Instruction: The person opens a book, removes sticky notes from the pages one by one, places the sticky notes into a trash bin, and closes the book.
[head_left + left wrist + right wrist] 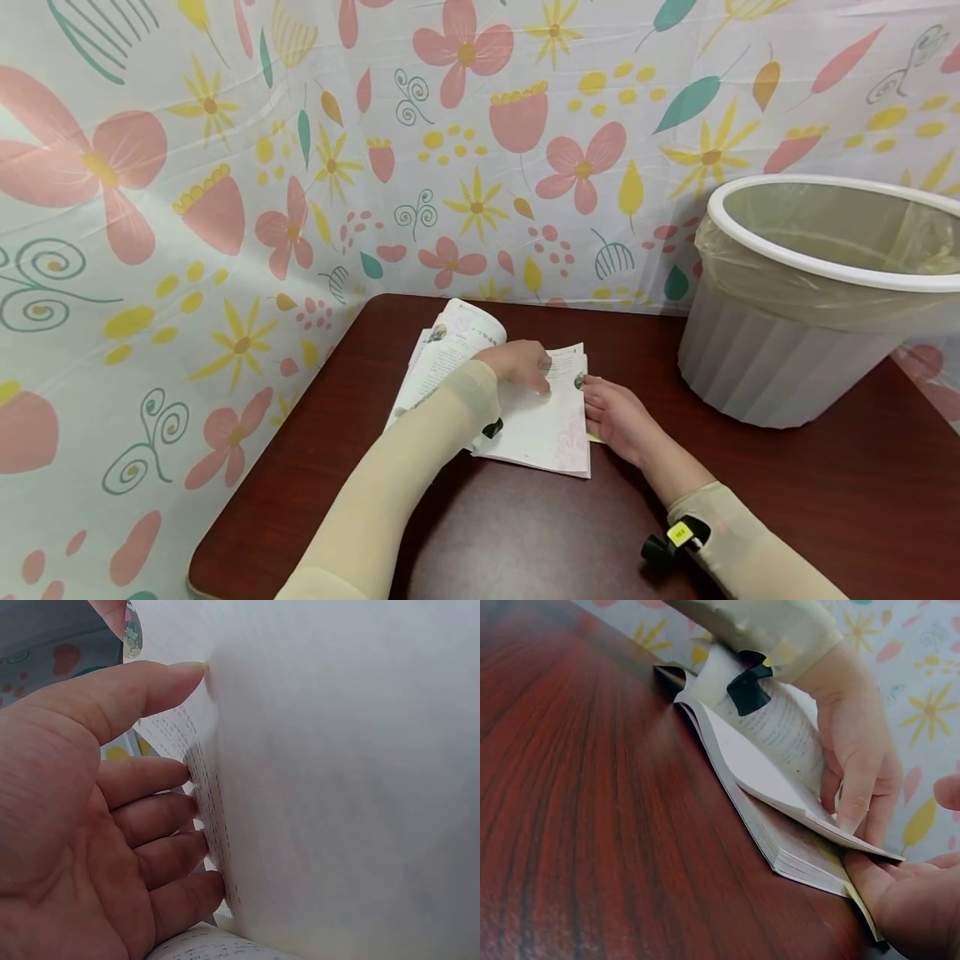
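An open book (536, 437) with printed pages lies on the table. My left hand (519, 364) reaches over its right page, fingers loosely bent and touching the paper; in the left wrist view its thumb lies against a pale page (337, 780). My right hand (618, 417) is at the book's right edge. In the right wrist view its fingers (870, 879) reach under a lifted block of pages (761, 769), with the thumb apart above. A thin yellow sheet or strip (864, 911) sticks out from the lower pages by that hand.
A grey waste bin (765, 350) with a white rim and a plastic liner stands on the dark red-brown table (322, 442), right of the book. Flower-patterned cloth (480, 150) hangs behind and to the left. Small black devices (660, 550) sit on both wrists.
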A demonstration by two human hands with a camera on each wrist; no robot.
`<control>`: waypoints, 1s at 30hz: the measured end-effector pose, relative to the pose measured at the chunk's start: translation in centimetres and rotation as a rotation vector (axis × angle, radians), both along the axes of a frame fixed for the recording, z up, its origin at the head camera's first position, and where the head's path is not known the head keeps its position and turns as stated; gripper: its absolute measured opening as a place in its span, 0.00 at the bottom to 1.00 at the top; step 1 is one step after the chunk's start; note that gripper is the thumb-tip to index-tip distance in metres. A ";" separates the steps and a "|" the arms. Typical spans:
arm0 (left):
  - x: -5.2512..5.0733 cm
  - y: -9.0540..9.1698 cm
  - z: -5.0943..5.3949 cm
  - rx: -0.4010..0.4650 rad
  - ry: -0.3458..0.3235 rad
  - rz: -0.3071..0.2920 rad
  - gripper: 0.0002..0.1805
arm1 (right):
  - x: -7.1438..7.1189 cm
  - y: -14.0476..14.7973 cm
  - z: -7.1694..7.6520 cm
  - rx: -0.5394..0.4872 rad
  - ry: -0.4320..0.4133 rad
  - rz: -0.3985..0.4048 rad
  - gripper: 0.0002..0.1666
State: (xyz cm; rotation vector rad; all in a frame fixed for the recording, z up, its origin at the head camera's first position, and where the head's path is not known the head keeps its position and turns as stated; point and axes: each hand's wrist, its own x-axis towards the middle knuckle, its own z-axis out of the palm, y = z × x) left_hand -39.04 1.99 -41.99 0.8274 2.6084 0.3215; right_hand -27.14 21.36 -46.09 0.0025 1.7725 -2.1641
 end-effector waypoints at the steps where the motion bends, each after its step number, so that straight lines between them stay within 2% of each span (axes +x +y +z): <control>1: 0.0 0.0 0.0 -0.005 0.006 -0.005 0.37 | 0.0 0.0 0.0 0.001 0.000 0.005 0.39; 6: -0.1 -0.1 0.3 -0.008 0.048 -0.056 0.31 | 0.0 -0.2 0.0 -0.002 -0.018 0.015 0.42; 10: -0.4 -0.5 0.8 0.061 0.052 -0.078 0.32 | 0.0 -0.2 0.0 -0.006 -0.027 0.017 0.43; 15: -0.4 -1.4 1.5 0.148 0.019 -0.058 0.36 | 0.0 0.0 0.0 -0.010 -0.041 0.003 0.43; 22: 0.7 -3.8 2.5 0.245 -0.055 -0.047 0.36 | -0.1 -0.1 0.0 -0.009 -0.038 -0.001 0.43; 27: 1.0 -5.1 2.4 0.292 -0.048 -0.014 0.36 | -0.1 0.1 0.1 -0.012 -0.023 -0.003 0.44; 30: 1.4 -5.9 2.3 0.284 -0.037 -0.007 0.36 | -0.1 0.2 0.2 -0.014 -0.018 0.006 0.44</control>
